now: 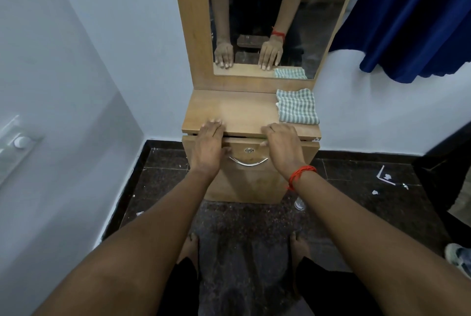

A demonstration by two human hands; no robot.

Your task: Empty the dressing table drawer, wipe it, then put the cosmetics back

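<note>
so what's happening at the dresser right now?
A person stands at a narrow wooden dressing table, both hands on the front edge of its top. The left hand and right hand have fingers curled at the gap above the drawer front, which looks barely open, if at all. The metal handle is untouched. A folded checked cloth lies on the top's right rear corner. No cosmetics are visible.

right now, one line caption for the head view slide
Both hands, left and right, rest on the tabletop edge above the drawer; cloth beside.
</note>
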